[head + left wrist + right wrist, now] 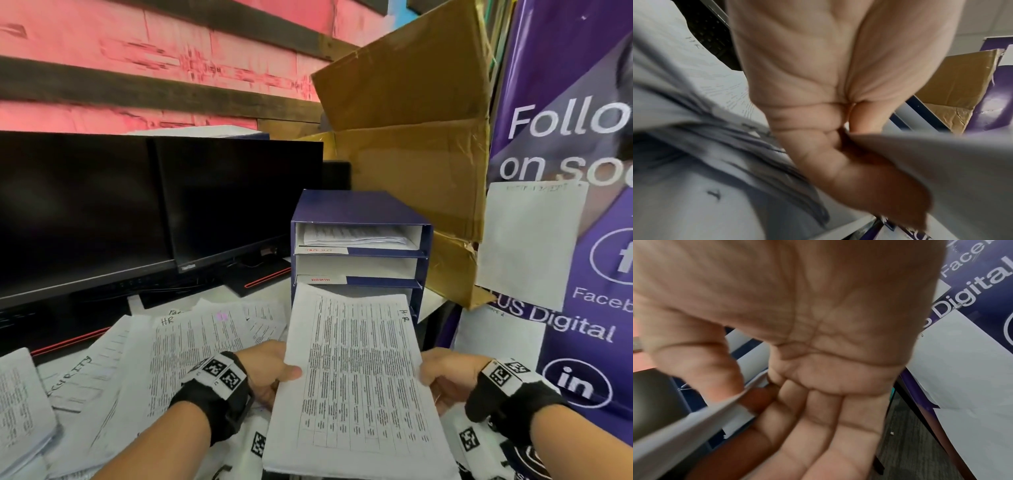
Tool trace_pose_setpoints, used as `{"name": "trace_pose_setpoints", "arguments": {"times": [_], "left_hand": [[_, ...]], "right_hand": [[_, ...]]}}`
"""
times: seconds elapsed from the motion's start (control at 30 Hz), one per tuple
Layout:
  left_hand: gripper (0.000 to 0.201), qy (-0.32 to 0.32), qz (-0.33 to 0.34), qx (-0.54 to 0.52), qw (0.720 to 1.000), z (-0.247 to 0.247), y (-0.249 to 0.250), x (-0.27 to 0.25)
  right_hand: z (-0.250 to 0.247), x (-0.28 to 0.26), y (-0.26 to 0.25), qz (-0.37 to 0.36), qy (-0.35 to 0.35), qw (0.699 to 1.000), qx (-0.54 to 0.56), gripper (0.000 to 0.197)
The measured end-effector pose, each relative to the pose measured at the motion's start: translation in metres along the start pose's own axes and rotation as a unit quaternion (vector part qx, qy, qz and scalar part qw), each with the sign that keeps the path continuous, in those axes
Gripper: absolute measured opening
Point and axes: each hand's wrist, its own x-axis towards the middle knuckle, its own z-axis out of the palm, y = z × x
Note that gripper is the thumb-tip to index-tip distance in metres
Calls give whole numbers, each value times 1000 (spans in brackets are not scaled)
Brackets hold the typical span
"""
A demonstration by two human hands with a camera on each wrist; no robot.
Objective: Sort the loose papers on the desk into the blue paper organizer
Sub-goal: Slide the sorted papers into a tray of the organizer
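desk | loose papers; monitors; blue organizer

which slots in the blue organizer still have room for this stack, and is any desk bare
The blue organizer has a seemingly bare middle slot above the ADMIN label; its top slot holds sheets. The held stack hides the bottom slot. The desk left of it is crowded with loose papers.

Papers: thin matt white printed sheets. Organizer: smooth blue card, white inside. Box: brown creased cardboard, torn edges. Monitors: glossy black screens. Banner: shiny purple vinyl.
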Motion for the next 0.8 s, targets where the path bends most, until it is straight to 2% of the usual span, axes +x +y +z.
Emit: {"name": "trace_pose_setpoints", "arguments": {"times": [0.13,0.2,0.3,0.43,0.53,0.63,0.73,0.8], "left_hand": [[35,82,27,8,996,11,1,14],[34,82,29,5,996,18,3,16],[27,56,34,4,998,26,12,11],[20,81,65,-135,985,34,30,14],[11,71,63,-187,978,39,40,16],[9,66,48,-196,977,43,42,16],[11,52,43,-176,982,42,38,21],[14,66,49,-182,980,40,36,27]], "right_hand": [[-5,2,-4,11,51,999,2,50],[-9,4,-3,18,65,998,-11,45],[-14,6,1,-1,127,992,12,15],[-25,16,10,-52,251,961,102,14],[-34,23,11,-91,305,934,161,20],[-39,30,8,-92,364,914,155,28],[-43,41,4,-96,396,897,170,30],[-49,55,5,-102,408,891,172,31]]}}
